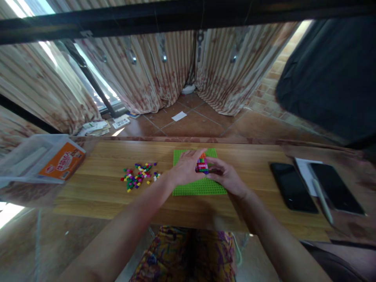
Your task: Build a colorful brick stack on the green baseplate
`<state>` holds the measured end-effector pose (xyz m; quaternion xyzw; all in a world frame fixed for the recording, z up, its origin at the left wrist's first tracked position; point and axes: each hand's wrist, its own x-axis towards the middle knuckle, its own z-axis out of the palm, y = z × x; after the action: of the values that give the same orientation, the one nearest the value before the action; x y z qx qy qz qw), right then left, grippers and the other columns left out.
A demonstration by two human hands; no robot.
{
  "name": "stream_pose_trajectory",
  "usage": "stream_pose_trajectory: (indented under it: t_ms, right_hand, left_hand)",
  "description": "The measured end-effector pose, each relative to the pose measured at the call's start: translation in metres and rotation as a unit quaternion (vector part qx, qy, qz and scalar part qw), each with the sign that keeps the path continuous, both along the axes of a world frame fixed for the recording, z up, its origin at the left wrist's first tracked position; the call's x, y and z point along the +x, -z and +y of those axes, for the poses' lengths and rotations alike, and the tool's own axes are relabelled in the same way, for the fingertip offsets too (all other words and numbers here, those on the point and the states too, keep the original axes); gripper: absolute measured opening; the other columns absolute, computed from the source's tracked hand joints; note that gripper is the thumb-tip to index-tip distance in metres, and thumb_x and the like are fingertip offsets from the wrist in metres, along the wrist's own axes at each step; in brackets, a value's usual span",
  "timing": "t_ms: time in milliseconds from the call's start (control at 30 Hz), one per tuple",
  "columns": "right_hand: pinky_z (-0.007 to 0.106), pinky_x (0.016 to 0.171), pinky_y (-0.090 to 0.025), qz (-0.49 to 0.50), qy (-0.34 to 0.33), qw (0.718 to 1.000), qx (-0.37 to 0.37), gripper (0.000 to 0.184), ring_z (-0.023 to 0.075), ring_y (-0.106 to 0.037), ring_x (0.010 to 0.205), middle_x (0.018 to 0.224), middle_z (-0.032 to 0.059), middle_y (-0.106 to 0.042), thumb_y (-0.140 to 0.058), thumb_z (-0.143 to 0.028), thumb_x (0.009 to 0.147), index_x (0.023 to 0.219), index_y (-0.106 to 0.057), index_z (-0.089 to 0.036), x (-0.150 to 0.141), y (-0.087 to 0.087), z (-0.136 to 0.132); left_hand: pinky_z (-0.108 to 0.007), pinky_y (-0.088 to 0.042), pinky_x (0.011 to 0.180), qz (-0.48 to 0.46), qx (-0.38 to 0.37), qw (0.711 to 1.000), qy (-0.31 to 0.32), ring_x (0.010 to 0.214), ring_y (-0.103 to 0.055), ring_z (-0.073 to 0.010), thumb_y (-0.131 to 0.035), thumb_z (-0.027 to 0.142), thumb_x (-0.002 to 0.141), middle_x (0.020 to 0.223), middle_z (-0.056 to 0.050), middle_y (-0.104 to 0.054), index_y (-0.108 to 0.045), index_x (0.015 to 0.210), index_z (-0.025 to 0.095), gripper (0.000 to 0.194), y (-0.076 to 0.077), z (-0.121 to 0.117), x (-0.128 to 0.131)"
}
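Note:
A small block of multicoloured building bricks [202, 164], with pink, orange, green and purple parts showing, stands at the middle of a green studded baseplate [188, 191]. My left hand [188, 168] curls around its left and far side and hides part of it. From the right, my right hand [225, 176] has its thumb and fingers closed in at the block's edge. Whether a single loose brick sits between those fingertips is too small to tell. On the wooden board to the left lies a scattered pile of small coloured bricks [136, 178].
A clear plastic box [60, 147] with an orange label stands at the left end of the wooden table [105, 156]. At the right lie a black tablet [293, 188], a white pen-like stick [321, 199] and another dark device [336, 188]. A black bar [182, 17] crosses above.

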<state>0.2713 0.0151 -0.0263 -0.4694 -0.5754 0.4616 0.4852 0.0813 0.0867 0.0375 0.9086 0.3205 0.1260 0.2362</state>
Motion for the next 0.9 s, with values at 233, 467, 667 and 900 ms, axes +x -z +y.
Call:
stream_pose_trajectory:
  t_ms: [233,467,667,900]
  right_hand:
    - [0.043,0.088,-0.057,-0.017,0.089,0.995,0.035,0.071,0.0206,-0.065,0.097,0.126,0.0083,-0.064,-0.079,-0.043,0.075,0.139,-0.052,-0.03,0.0,0.009,-0.016]
    - [0.052,0.099,-0.049,-0.228,0.233,0.942,0.083,0.039,0.028,-0.062,0.109,0.12,0.0124,-0.066,-0.06,-0.044,0.089,0.122,-0.065,-0.023,0.003,0.024,-0.057]
    - [0.053,0.097,-0.048,-0.362,0.238,0.891,0.136,0.03,0.0301,-0.061,0.106,0.114,0.0131,-0.068,-0.051,-0.039,0.091,0.106,-0.072,-0.022,-0.009,0.035,-0.064]
    - [0.052,0.092,-0.049,-0.416,0.233,0.86,0.181,0.03,0.0301,-0.063,0.099,0.108,0.0143,-0.069,-0.048,-0.037,0.092,0.099,-0.073,-0.021,-0.005,0.046,-0.061]
  left_hand:
    - [-0.062,-0.023,0.119,-0.002,0.018,1.0,-0.016,0.148,-0.028,-0.0345,-0.076,0.037,0.071,0.16,-0.014,-0.029,-0.021,0.154,0.027,0.1,-0.01,-0.013,-0.009]
    - [-0.05,-0.032,0.119,-0.086,0.042,0.981,-0.172,0.142,-0.039,-0.0267,-0.063,0.027,0.083,0.153,-0.012,-0.04,-0.033,0.149,0.024,0.073,0.008,-0.07,-0.076]
    - [-0.046,-0.048,0.105,-0.098,0.076,0.934,-0.334,0.117,-0.059,-0.0242,-0.052,0.017,0.086,0.119,-0.009,-0.065,-0.057,0.122,0.022,0.036,0.046,-0.088,-0.136]
    - [-0.043,-0.049,0.1,-0.021,0.104,0.933,-0.343,0.11,-0.059,-0.0238,-0.049,0.011,0.087,0.109,-0.008,-0.067,-0.066,0.108,0.02,0.028,0.038,-0.064,-0.137]
